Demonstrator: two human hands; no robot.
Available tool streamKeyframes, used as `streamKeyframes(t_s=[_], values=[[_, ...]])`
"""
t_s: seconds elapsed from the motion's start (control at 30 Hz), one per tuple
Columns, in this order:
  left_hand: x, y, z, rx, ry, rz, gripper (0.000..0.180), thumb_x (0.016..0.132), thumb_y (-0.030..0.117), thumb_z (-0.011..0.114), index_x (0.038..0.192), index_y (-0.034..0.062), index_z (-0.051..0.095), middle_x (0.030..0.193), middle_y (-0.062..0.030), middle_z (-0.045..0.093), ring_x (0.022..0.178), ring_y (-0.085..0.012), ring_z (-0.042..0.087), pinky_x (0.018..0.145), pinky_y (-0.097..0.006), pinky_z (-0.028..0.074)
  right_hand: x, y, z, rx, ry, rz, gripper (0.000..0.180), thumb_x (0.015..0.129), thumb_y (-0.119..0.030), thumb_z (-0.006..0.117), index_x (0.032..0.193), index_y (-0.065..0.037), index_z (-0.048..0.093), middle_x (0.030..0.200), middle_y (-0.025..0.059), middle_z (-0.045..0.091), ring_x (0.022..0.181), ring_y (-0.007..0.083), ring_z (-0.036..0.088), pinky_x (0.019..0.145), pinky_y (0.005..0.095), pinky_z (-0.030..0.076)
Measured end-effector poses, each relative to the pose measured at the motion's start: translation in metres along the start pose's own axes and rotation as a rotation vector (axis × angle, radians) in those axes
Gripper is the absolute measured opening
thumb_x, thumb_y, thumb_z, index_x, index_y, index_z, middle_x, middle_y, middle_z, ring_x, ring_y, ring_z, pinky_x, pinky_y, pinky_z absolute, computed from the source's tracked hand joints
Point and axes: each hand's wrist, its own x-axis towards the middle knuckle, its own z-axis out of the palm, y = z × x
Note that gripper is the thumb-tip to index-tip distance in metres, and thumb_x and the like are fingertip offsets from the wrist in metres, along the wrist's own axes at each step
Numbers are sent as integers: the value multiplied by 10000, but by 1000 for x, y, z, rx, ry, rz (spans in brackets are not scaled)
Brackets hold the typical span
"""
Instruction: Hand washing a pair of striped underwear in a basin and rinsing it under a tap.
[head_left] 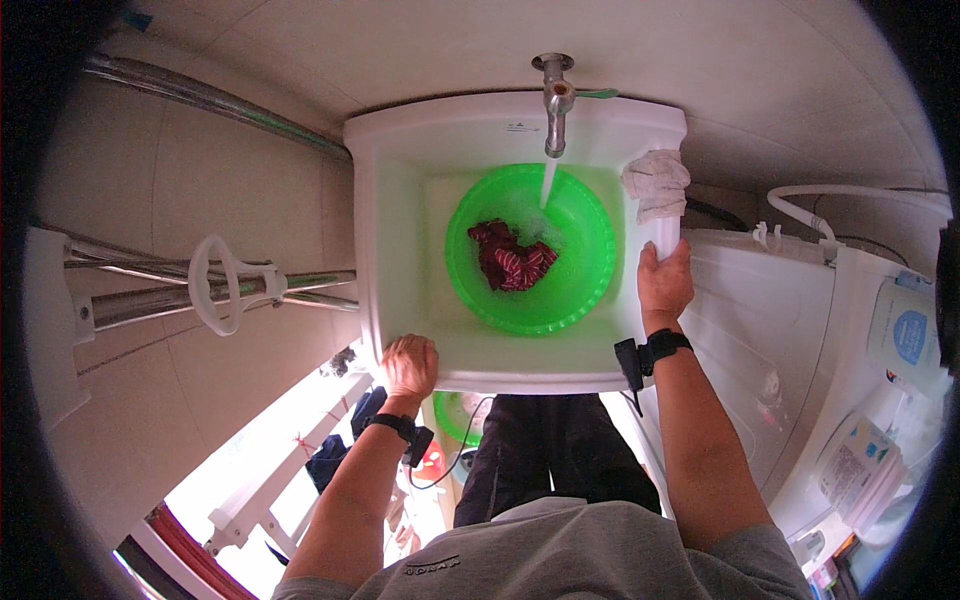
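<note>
A bright green plastic basin (590, 290) stands in a white sink (400, 250), with water in it. A dark red cloth with light stripes (525, 268) lies in the basin, left of its middle. From the metal tap (556, 115) on the wall, a stream of water runs into the basin. My left hand (410, 367) has its fingers curled over the sink's front left corner. My right hand (666, 280) grips the sink's right rim, just below a pale folded cloth (657, 185) draped there. Neither hand touches the basin.
To the right stands a white washing machine (750, 330) with a pale hose (800, 195) behind it and bottles (865, 465) beside it. Metal pipes (200, 95) and a white ring holder (215, 285) are on the left. Another green basin (455, 412) shows below the sink.
</note>
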Motion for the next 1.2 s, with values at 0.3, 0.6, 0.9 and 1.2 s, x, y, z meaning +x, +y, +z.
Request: streamKeyframes(t_s=[0.3,0.6,0.9,1.2], values=[[2,1,0,3,30,25,167,775,204,487,713,71,566,727,-103,576,714,-296,557,670,-413,433,1,2,1,-9,11,-3,511,764,-364,557,1109,1,463,1019,204,572,869,367,580,721,458,473],[0,-3,3,2,0,27,168,772,201,484,720,67,570,744,-111,580,724,-305,556,680,-410,434,2,4,3,-8,17,-12,497,763,-369,555,1097,-12,467,1003,202,576,841,369,586,701,459,477],[1,1,0,0,29,28,172,768,204,485,702,70,569,727,-105,579,711,-298,556,676,-400,435,1,4,4,-11,26,-26,504,766,-368,556,1103,-6,458,1001,199,574,841,371,584,696,462,476],[-1,-4,4,18,-23,30,187,786,221,478,752,68,579,778,-115,582,753,-308,554,700,-414,428,1,6,6,-2,65,-61,490,769,-367,554,1085,-5,460,968,194,576,821,379,581,668,472,475]])
